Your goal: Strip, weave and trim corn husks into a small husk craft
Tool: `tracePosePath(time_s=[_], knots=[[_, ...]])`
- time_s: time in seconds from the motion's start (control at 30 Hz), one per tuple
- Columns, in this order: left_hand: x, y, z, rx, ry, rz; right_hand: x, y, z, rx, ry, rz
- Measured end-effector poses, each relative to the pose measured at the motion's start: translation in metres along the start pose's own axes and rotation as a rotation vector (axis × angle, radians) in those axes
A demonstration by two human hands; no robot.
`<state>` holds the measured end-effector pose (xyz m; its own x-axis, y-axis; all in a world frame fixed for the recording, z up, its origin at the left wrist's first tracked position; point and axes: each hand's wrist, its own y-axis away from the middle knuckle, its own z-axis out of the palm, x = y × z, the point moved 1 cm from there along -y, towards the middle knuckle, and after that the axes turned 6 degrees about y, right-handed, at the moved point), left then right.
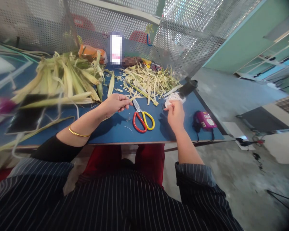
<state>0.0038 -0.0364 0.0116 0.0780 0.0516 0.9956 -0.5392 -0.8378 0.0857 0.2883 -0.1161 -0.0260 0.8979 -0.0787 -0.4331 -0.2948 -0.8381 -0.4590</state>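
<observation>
Husk strips [135,96] sit pinched in the left hand [116,105] near scissors [139,111].

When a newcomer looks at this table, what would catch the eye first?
Probably the scissors, with one red and one yellow handle, lying on the blue table between the left hand and right hand. Beyond them spreads a heap of pale strips, and to its left lies a bundle of long, husk-like leaves.

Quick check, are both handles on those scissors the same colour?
No, the scissors on the blue table have one red handle and one yellow handle.
</observation>
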Motion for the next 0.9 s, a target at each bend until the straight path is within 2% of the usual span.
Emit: tracePosePath(time_s=[0.1,0.17,0.23,0.33,0.4,0.43,0.57,0.67,0.8,0.9], knots=[[-0.001,0.000,0.000,-0.004,0.000,-0.001,0.000,-0.007,0.005,-0.124,-0.040,-0.022],[0.000,0.000,0.000,0.007,-0.002,-0.007,0.001,-0.011,0.004,-0.144,0.020,0.024],[0.002,0.001,0.001,0.019,-0.004,-0.014,0.001,-0.013,-0.003,-0.051,0.149,0.060],[0.004,0.002,0.002,0.014,-0.004,-0.019,0.002,-0.017,-0.023,0.180,0.361,0.035],[0.004,0.002,0.004,0.000,-0.006,-0.016,0.004,-0.026,-0.034,0.233,0.460,0.046],[0.003,0.002,0.004,-0.006,-0.006,-0.016,0.006,-0.032,-0.038,0.198,0.493,0.081],[0.001,0.000,0.001,0.003,-0.007,-0.010,0.015,-0.065,-0.041,-0.110,0.613,0.141],[0.001,-0.002,-0.001,0.031,-0.002,-0.011,0.023,-0.087,-0.042,-0.278,0.645,0.070],[0.002,-0.001,0.000,0.017,0.006,-0.028,0.035,-0.106,-0.049,-0.488,0.583,-0.113],[0.000,0.000,0.001,-0.001,0.005,-0.019,0.041,-0.110,-0.047,-0.539,0.582,-0.104]])
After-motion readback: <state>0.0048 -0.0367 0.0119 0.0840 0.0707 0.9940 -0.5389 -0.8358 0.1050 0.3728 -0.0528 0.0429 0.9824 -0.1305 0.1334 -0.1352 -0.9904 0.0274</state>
